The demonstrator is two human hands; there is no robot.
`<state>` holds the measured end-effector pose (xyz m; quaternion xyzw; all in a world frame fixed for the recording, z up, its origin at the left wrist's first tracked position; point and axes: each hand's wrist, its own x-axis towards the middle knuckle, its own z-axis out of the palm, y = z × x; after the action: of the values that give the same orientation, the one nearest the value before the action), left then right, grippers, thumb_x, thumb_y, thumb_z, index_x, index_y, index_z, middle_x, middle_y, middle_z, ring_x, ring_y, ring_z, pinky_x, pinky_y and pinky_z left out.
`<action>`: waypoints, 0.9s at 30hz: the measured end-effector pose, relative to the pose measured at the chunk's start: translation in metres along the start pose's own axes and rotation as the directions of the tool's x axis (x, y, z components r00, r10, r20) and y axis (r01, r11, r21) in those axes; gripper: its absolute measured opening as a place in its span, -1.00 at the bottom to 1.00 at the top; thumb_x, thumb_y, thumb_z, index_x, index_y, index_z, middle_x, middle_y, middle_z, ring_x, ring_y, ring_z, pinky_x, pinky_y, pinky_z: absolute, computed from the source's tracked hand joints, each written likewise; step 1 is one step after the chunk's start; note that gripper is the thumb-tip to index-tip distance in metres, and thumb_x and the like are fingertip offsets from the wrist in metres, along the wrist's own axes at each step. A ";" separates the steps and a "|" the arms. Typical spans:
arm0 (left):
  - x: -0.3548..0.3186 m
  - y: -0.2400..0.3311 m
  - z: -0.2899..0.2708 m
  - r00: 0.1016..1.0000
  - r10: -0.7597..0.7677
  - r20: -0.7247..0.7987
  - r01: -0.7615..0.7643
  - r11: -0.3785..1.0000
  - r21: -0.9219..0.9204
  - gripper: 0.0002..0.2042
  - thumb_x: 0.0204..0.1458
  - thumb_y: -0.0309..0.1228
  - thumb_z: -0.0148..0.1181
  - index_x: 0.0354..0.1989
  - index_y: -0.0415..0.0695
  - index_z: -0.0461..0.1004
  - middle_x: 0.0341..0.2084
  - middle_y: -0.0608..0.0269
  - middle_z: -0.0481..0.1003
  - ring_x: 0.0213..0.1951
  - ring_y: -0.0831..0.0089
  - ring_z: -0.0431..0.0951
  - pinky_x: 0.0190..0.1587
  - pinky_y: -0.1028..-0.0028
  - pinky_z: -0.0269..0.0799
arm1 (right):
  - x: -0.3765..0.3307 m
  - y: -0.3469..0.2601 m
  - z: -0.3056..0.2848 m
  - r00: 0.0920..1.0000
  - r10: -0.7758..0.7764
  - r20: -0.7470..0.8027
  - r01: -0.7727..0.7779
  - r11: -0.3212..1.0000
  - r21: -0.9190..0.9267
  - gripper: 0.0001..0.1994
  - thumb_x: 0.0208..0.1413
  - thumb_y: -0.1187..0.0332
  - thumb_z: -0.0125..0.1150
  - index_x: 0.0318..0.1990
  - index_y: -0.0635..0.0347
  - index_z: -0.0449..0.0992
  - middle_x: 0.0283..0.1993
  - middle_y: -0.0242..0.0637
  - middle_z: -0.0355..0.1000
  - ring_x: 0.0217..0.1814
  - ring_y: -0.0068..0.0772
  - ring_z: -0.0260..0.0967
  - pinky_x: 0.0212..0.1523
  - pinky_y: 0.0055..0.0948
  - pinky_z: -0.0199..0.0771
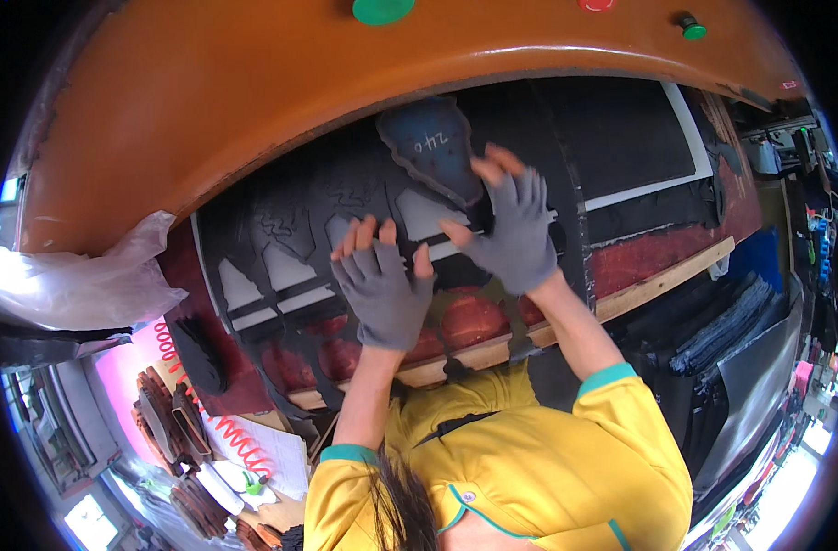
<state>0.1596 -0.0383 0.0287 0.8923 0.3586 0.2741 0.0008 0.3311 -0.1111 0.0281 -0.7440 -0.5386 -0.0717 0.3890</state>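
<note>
My left hand (pixel 384 289), in a grey fingerless glove, lies spread with its fingertips over a cut-out in the black sheet material (pixel 300 216). My right hand (pixel 520 225), gloved alike, has its fingers apart beside the lower right edge of a blue-grey cutting die (pixel 428 138). Whether its fingertips touch the die I cannot tell. The die is wide at the far end and tapers toward me, with handwritten marks on top. White areas show through shaped holes in the sheet left of the die. Narrow black strips of waste hang over the near edge of the dark red board (pixel 479 317).
An orange press beam (pixel 281 83) with green and red buttons arches over the far side. At left are a clear plastic bag (pixel 93 280), a red coiled hose (pixel 240 441) and stacked brown pieces (pixel 167 418). Black sheets (pixel 726 321) pile at right, beyond a wooden strip (pixel 662 275).
</note>
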 end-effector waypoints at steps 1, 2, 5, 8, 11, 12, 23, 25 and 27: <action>0.005 -0.002 0.005 1.000 -0.012 0.028 0.011 0.999 0.036 -0.60 0.08 -0.20 0.15 0.02 -0.20 0.44 0.06 -0.05 0.37 0.17 -0.04 0.33 0.18 -0.05 0.16 | 0.012 0.002 0.004 0.996 0.070 0.045 -0.067 0.996 -0.065 -0.27 -0.20 0.19 0.49 0.20 0.08 0.32 0.32 0.06 0.13 0.24 0.15 0.17 0.18 0.00 0.27; 0.005 -0.001 0.007 0.999 0.024 0.027 -0.026 0.997 0.071 -0.58 0.09 -0.19 0.12 0.04 -0.21 0.43 0.08 -0.07 0.37 0.18 -0.05 0.32 0.19 -0.05 0.16 | 0.021 0.004 0.008 0.994 0.033 0.107 -0.025 0.997 -0.075 -0.22 -0.25 0.19 0.50 0.22 0.05 0.30 0.35 0.07 0.06 0.26 0.17 0.15 0.21 0.01 0.25; -0.007 0.001 0.009 0.994 0.024 0.109 -0.039 0.989 0.141 -0.54 0.13 -0.17 0.04 0.10 -0.23 0.41 0.13 -0.10 0.34 0.21 -0.07 0.29 0.22 -0.05 0.13 | 0.036 0.006 0.013 0.956 0.043 0.289 -0.044 0.999 -0.002 -0.11 -0.36 0.21 0.51 0.27 0.03 0.26 0.42 0.14 -0.08 0.33 0.25 0.06 0.29 0.03 0.17; -0.029 0.006 0.002 0.992 0.014 0.128 -0.029 0.993 0.118 -0.52 0.14 -0.16 -0.01 0.15 -0.22 0.38 0.19 -0.09 0.29 0.26 -0.05 0.23 0.25 -0.04 0.07 | 0.033 0.007 0.007 0.937 0.007 0.349 -0.083 0.975 0.204 -0.07 -0.41 0.28 0.48 0.29 0.10 0.23 0.41 0.21 -0.10 0.39 0.26 0.00 0.35 0.00 0.09; -0.041 0.009 -0.004 0.983 -0.027 0.183 0.010 0.995 0.095 -0.53 0.15 -0.18 -0.01 0.16 -0.22 0.37 0.19 -0.09 0.29 0.27 -0.05 0.22 0.26 -0.05 0.07 | 0.023 0.012 -0.009 0.931 0.053 0.361 -0.229 0.856 0.464 -0.01 -0.46 0.34 0.48 0.33 0.10 0.21 0.41 0.11 -0.02 0.42 0.09 0.03 0.38 -0.14 0.09; -0.044 0.010 -0.007 0.984 -0.019 0.175 0.004 0.996 0.087 -0.53 0.16 -0.19 -0.01 0.17 -0.22 0.36 0.19 -0.09 0.29 0.27 -0.05 0.22 0.26 -0.04 0.06 | 0.020 0.015 -0.016 0.934 0.070 0.350 -0.281 0.750 0.599 0.00 -0.47 0.35 0.49 0.34 0.11 0.21 0.40 0.07 0.02 0.42 0.02 0.06 0.38 -0.19 0.11; -0.044 0.011 -0.019 0.973 -0.040 0.226 0.018 0.995 0.096 -0.52 0.17 -0.20 0.00 0.20 -0.24 0.33 0.22 -0.10 0.28 0.30 -0.03 0.20 0.32 -0.01 -0.01 | 0.007 0.060 -0.078 0.954 0.100 0.282 -0.178 0.947 0.266 0.03 -0.51 0.35 0.47 0.36 -0.04 0.20 0.41 0.02 0.04 0.39 0.08 0.14 0.28 -0.13 0.29; -0.043 0.010 -0.018 0.974 -0.034 0.224 0.013 0.995 0.096 -0.51 0.16 -0.20 0.02 0.19 -0.25 0.34 0.22 -0.09 0.29 0.30 -0.04 0.22 0.31 -0.03 0.00 | 0.001 0.061 -0.074 0.940 0.067 0.335 -0.128 0.978 0.162 0.02 -0.50 0.36 0.47 0.35 -0.04 0.19 0.41 0.08 0.03 0.39 0.19 0.12 0.26 -0.09 0.31; -0.041 0.009 -0.017 0.971 -0.039 0.236 0.016 0.995 0.100 -0.52 0.15 -0.19 0.05 0.17 -0.25 0.37 0.21 -0.10 0.31 0.28 -0.06 0.26 0.29 -0.06 0.03 | -0.011 0.059 -0.067 0.938 0.203 0.281 -0.231 0.971 0.067 -0.02 -0.41 0.35 0.51 0.35 -0.01 0.20 0.43 0.11 0.01 0.35 0.27 0.15 0.24 -0.07 0.34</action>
<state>0.1327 -0.0743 0.0243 0.9126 0.3811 0.1477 0.0041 0.3982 -0.1702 0.0391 -0.7814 -0.5043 0.1015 0.3533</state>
